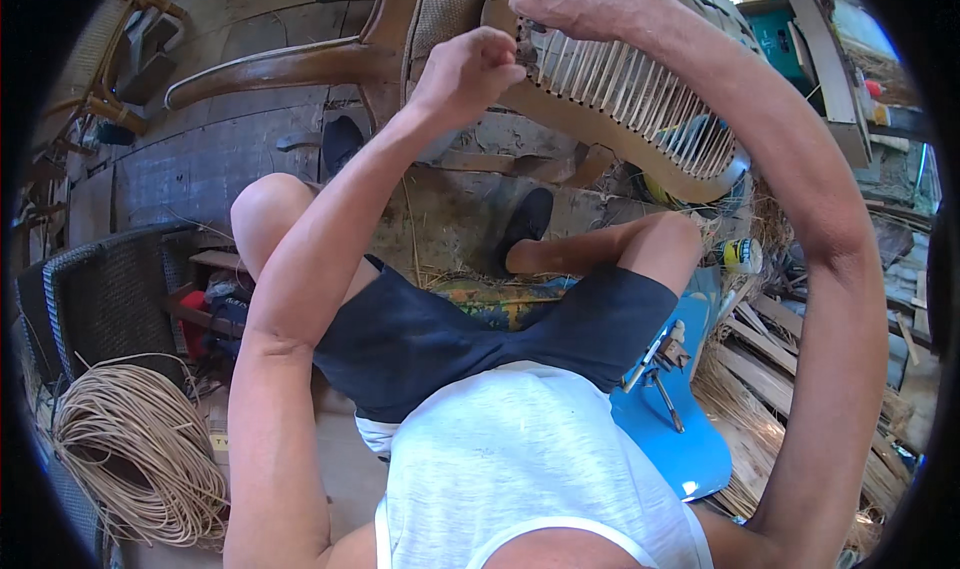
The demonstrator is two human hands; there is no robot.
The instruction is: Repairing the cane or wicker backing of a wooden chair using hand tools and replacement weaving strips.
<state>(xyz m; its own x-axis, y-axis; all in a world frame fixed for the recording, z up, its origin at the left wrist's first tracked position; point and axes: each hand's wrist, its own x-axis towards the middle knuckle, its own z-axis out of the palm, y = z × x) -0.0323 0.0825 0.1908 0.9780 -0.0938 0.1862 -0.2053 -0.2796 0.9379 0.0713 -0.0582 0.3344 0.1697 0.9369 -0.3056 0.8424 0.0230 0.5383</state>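
A wooden chair frame (585, 121) lies tilted beyond my knees, with rows of pale cane strands (630, 94) strung across its opening. My left hand (470, 74) is closed by the near left edge of this frame, thumb and fingers drawn together. Whatever they may pinch is too small to make out. Over the frame's upper left part, my right hand (570, 1) bends down with curled fingers. Its fingertips are partly hidden, and I cannot make out what is in them. Both arms reach far forward.
A curved wooden armrest (270, 72) juts out to the left. A coil of cane (140, 449) lies at lower left beside a dark woven chair (110, 299). Tools lie on a blue plastic seat (665, 444) by my right thigh. A can (740, 256) and wood scraps (770, 354) are at right.
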